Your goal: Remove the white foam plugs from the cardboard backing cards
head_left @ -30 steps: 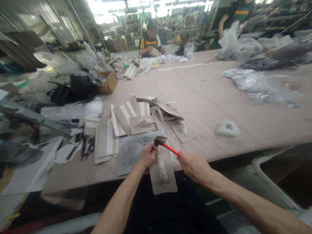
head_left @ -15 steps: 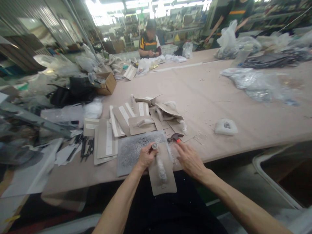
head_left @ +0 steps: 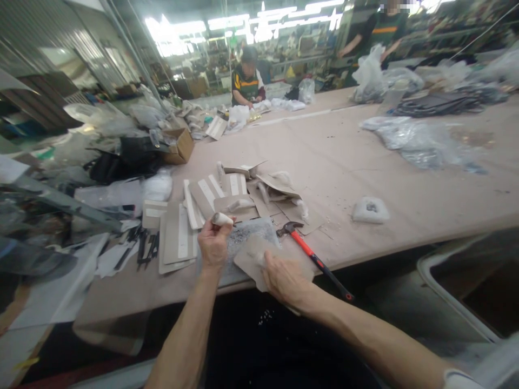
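My left hand (head_left: pixel 213 246) is closed round a short, white-wrapped hand punch (head_left: pixel 223 219), tilted sideways above the grey speckled slab (head_left: pixel 235 243). My right hand (head_left: pixel 286 278) grips a beige flat panel (head_left: pixel 249 265) with a plastic-wrapped part on its face; motion blurs the panel, and it hangs over the slab's right side. A claw hammer (head_left: pixel 310 251) with a red and black handle lies right of the slab, apart from both hands, its handle end reaching past the table edge. Dark bits are scattered on the slab.
Beyond the slab lie several beige panels (head_left: pixel 208 192). Dark strips (head_left: pixel 148 246) are at the left, near a cardboard box (head_left: pixel 180 146). A white block (head_left: pixel 370 210) and plastic bags (head_left: pixel 421 143) are to the right. Two people stand or sit across the table (head_left: pixel 324 146).
My right hand has left the hammer handle and now holds the panel, which has turned and swung up to the right. My left hand has moved left and up, tipping the punch sideways.
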Available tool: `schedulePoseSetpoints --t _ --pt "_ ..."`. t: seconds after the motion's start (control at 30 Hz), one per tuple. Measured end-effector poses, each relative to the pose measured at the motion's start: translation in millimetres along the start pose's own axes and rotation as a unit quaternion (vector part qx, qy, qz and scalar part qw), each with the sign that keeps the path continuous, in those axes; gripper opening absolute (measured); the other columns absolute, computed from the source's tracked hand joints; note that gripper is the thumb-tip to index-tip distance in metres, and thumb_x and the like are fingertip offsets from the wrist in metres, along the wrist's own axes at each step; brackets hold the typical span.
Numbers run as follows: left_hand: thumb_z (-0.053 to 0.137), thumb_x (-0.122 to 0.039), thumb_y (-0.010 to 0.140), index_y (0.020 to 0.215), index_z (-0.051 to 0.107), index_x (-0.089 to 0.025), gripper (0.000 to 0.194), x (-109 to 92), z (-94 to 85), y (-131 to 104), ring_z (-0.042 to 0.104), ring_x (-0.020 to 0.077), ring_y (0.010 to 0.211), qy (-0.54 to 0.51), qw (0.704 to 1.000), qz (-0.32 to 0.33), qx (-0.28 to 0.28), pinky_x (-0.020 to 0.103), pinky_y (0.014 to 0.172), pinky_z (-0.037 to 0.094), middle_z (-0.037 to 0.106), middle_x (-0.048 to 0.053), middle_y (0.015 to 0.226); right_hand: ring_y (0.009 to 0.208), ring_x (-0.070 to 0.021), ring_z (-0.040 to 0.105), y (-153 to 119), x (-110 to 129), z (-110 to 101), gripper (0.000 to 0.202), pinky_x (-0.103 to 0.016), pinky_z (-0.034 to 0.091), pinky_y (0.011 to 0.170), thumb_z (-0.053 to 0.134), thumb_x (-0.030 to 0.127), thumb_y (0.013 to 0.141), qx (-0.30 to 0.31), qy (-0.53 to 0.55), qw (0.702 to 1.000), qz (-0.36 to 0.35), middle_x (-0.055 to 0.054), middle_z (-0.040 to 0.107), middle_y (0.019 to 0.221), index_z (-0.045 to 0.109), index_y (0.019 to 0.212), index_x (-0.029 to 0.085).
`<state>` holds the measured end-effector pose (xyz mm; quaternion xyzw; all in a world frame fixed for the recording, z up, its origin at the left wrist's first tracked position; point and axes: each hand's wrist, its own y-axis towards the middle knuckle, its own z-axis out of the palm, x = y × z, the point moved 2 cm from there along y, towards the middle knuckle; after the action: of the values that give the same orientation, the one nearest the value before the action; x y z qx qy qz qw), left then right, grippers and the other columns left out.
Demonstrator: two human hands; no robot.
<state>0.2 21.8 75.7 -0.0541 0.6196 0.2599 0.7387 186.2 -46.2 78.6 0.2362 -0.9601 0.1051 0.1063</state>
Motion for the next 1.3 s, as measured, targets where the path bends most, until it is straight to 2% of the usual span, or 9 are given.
schedulePoseSetpoints --t 0.1,0.23,0.37,0.57,0.8,1.0,1.07,1.17,1.3 --pt "0.082 -0.036 0.074 0.098 0.071 -0.017 0.033 -7 1.4 -7 0.072 0.0186 0.084 0.062 0.995 -0.004 0.074 0.031 0.081 0.058 0.077 0.004 0.091 0.090 -0.0297 0.070 -3 -4 1 0.052 -0.038 0.050 0.078 0.046 0.034 0.099 0.009 0.099 0.994 0.052 -0.017 0.072 0.100 0.043 0.145 0.010" --pt "0.080 -0.037 0.073 0.094 0.071 -0.017 0.030 34 6.5 -33 0.072 0.0191 0.080 0.103 0.978 -0.086 0.158 0.029 0.074 0.058 0.077 0.006 0.089 0.090 -0.0304 0.071 -5 -1 15 0.044 -0.038 0.050 0.078 0.043 0.037 0.101 0.015 0.147 0.983 0.107 -0.015 0.073 0.098 0.052 0.139 0.017" --pt "0.076 -0.038 0.076 0.095 0.069 -0.017 0.029 66 -0.4 -48 0.072 0.0196 0.081 0.110 0.975 -0.119 0.152 0.029 0.072 0.057 0.077 0.006 0.090 0.103 -0.0319 0.069 -6 11 30 0.055 -0.040 0.049 0.088 0.049 0.044 0.099 0.003 0.239 0.960 0.146 -0.018 0.072 0.108 0.048 0.146 0.015" --pt "0.076 -0.040 0.076 0.103 0.067 -0.017 0.036 69 -16.3 -46 0.072 0.0204 0.085 0.099 0.973 -0.144 0.152 0.031 0.078 0.057 0.078 0.007 0.093 0.104 -0.0260 0.068 -3 18 41 0.058 -0.034 0.048 0.090 0.051 0.042 0.098 0.000 0.374 0.915 0.148 -0.015 0.072 0.109 0.046 0.146 0.009" --pt "0.073 -0.038 0.080 0.102 0.067 -0.018 0.031 74 -16.7 -46 0.072 0.0205 0.088 0.108 0.970 -0.132 0.172 0.032 0.082 0.056 0.077 0.006 0.095 0.106 -0.0277 0.060 -7 -71 19 0.040 -0.037 0.044 0.091 0.049 0.036 0.099 -0.137 0.122 0.961 0.205 -0.017 0.062 0.117 0.058 0.129 0.011" --pt "0.067 -0.034 0.083 0.099 0.068 -0.020 0.021 72 -16.9 -45 0.070 0.0207 0.086 0.188 0.958 -0.096 0.194 0.031 0.080 0.054 0.076 0.005 0.094 0.090 -0.0246 0.058 -19 -137 26 0.020 -0.033 0.041 0.076 0.054 0.030 0.095 -0.019 0.019 0.969 0.246 -0.014 0.061 0.102 0.059 0.104 0.013" --pt "0.064 -0.031 0.084 0.098 0.068 -0.021 0.018 70 -16.2 -45 0.069 0.0199 0.085 0.211 0.952 -0.071 0.209 0.030 0.079 0.052 0.075 0.004 0.092 0.080 -0.0199 0.057 -19 -143 28 0.009 -0.030 0.040 0.071 0.054 0.022 0.091 0.006 0.165 0.947 0.276 -0.009 0.060 0.090 0.056 0.096 0.014" --pt "0.061 -0.026 0.085 0.099 0.068 -0.021 0.017 68 -14.2 -45 0.066 0.0191 0.083 0.238 0.939 -0.025 0.246 0.029 0.078 0.050 0.072 0.003 0.089 0.063 -0.0148 0.055 -18 -140 29 0.014 -0.026 0.042 0.061 0.051 0.014 0.082 0.069 0.414 0.848 0.322 0.000 0.056 0.072 0.054 0.095 0.017" --pt "0.060 -0.024 0.085 0.106 0.067 -0.021 0.023 68 -12.7 -46 0.068 0.0202 0.086 0.242 0.936 -0.007 0.255 0.031 0.082 0.052 0.073 0.004 0.091 0.057 -0.0103 0.056 -22 -118 32 0.011 -0.020 0.041 0.052 0.048 0.025 0.088 0.070 0.500 0.794 0.340 0.000 0.059 0.075 0.054 0.093 0.017"
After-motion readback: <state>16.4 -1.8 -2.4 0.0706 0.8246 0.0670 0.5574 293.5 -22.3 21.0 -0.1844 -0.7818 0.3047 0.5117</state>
